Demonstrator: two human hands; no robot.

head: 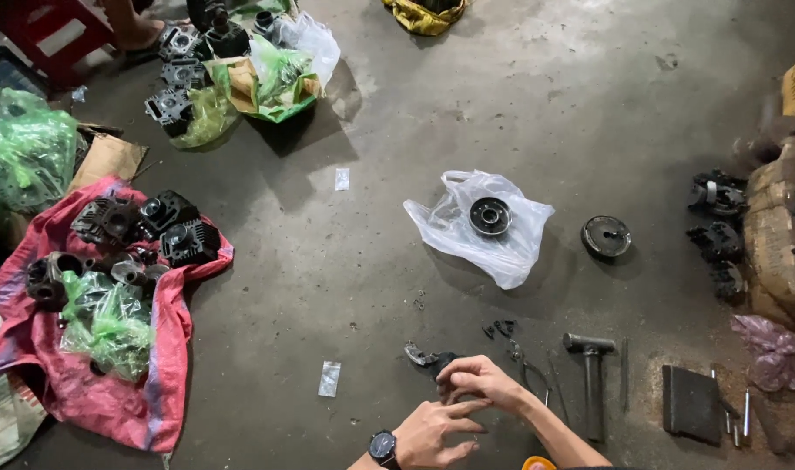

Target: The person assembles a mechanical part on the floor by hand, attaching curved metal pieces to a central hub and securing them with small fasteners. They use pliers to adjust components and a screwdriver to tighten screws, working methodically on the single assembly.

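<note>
Small dark metal part point(430, 356) on floor

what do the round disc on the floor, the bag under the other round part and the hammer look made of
Round disc: dark, dull metal by its look, likely steel or cast iron. Bag: thin translucent white plastic, crinkled and glossy. Hammer: grey metal head and shaft, worn matte finish; the handle's material is hard to tell.

floor point(345, 261): matt rough concrete | bag point(467, 231): glossy clear plastic | hammer point(590, 365): dull metal | sack point(84, 383): red woven cloth
</note>
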